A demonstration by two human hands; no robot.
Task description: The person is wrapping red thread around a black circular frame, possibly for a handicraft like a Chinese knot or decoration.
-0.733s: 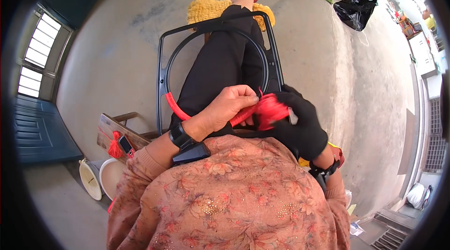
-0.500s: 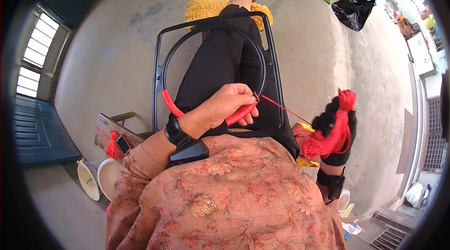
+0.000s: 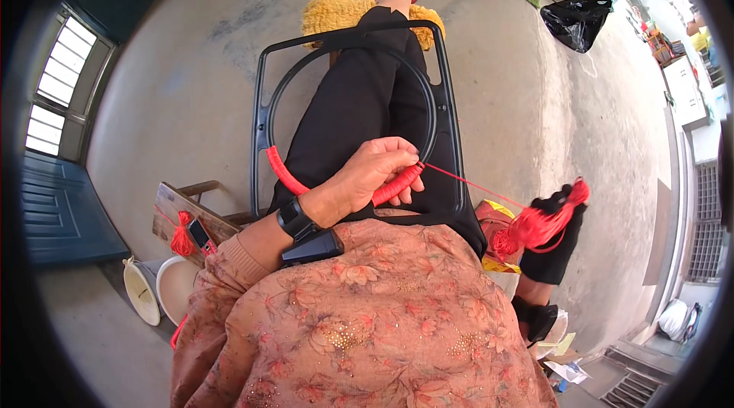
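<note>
On my lap rests a black metal frame [image 3: 451, 125] with a round black ring [image 3: 270, 106] inside it. Red cord is wound tightly around the near part of the ring, and this red wrapping [image 3: 284, 172] runs under my left hand [image 3: 378, 171]. My left fingers are closed on the wrapped ring, thumb and forefinger pinching at its right end. From there a taut red strand [image 3: 478, 185] stretches right to a thick red cord bundle [image 3: 535, 227]. My right hand [image 3: 552, 203], in a black glove, grips that bundle out to the right.
At left, a wooden bench [image 3: 172, 205] carries another red cord hank [image 3: 182, 236] and a small phone-like device [image 3: 202, 235]; white buckets [image 3: 144, 293] stand beside it. A red-and-yellow bag [image 3: 493, 217] lies near my right thigh. My legs rest on a yellow fluffy cover [image 3: 329, 12]. A black plastic bag [image 3: 577, 22] lies farther right.
My right hand has come down with the bundle, which now tilts outward to the right. The small loop of cord by my left fingertips is drawn in. My left hand stays on the ring.
</note>
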